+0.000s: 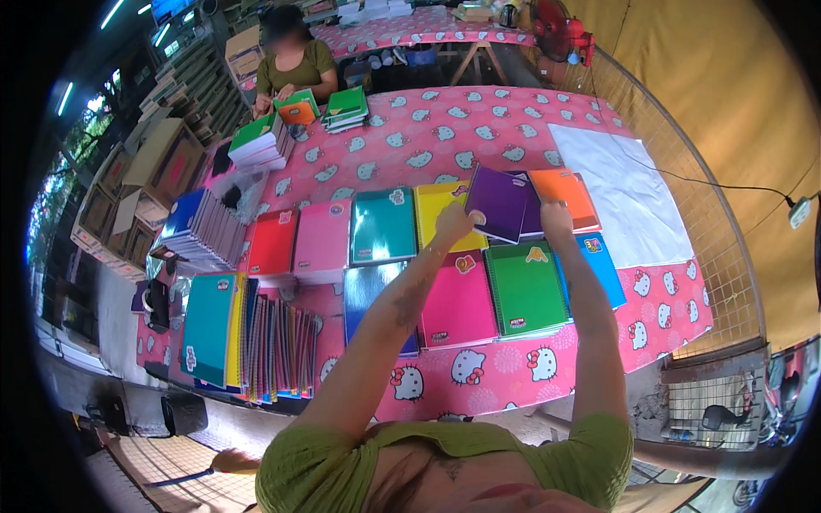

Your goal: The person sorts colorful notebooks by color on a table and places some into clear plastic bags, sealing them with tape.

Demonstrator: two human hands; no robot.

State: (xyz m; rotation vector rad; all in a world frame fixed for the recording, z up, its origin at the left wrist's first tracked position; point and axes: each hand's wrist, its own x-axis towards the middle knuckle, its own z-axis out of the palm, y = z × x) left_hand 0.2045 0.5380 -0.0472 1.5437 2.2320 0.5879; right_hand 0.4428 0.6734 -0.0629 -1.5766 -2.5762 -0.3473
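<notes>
"Notebook with purple cover (500, 202), where was it exactly?"

"It lay tilted over the back row, between the yellow spiral notebook (439, 203) and the orange notebook (564, 190), and it partly covered a darker purple notebook (532, 219)."

"And in which state were the hands?"

"The left hand (454, 224) was nearly closed, with its fingers upon the lower left corner of the purple notebook. The right hand (557, 217) was curled at the near edge of the orange one; whether it gripped this or the darker one, I could not tell."

"Why by the corner?"

"I suppose the corner offered an edge to the fingers, without disturbing the neighbours."

"Why two rows?"

"Probably so that each colour was reachable: the magenta notebook (456, 299) and the green notebook (525, 291) were in front, face up, and did not hide those behind."

"What about the surface and the room?"

"A pink tablecloth (468, 368) with cartoon cats covered the table, and a white sheet (637, 192) lay at the right. Farther away were a co-worker (299, 67), a red fan (554, 32) and, along the right side, a yellow curtain (718, 94)."
</notes>
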